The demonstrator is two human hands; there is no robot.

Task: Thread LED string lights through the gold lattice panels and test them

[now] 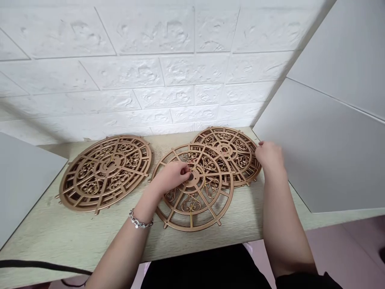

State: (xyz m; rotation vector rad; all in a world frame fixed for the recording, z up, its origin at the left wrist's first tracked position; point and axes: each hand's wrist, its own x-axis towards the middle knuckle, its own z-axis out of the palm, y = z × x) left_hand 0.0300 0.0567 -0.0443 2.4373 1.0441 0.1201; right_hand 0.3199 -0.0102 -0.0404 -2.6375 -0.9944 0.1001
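Three round gold filigree discs lie on a pale wooden table (60, 237). My left hand (171, 176), with a silver bracelet on its wrist, rests on the middle disc (195, 200), its fingers curled and pinching at the disc's hub. My right hand (269, 156) grips the right rim of the far right disc (228, 150), fingers curled over its edge. The middle disc overlaps the right one. The left disc (105, 170) lies apart, untouched.
A white brick-pattern wall (150, 80) stands behind the table. Grey panels close in on the right (325, 152) and left (21, 184). A black cable (36, 264) runs along the table's front left edge. My dark-clothed lap shows below the table edge.
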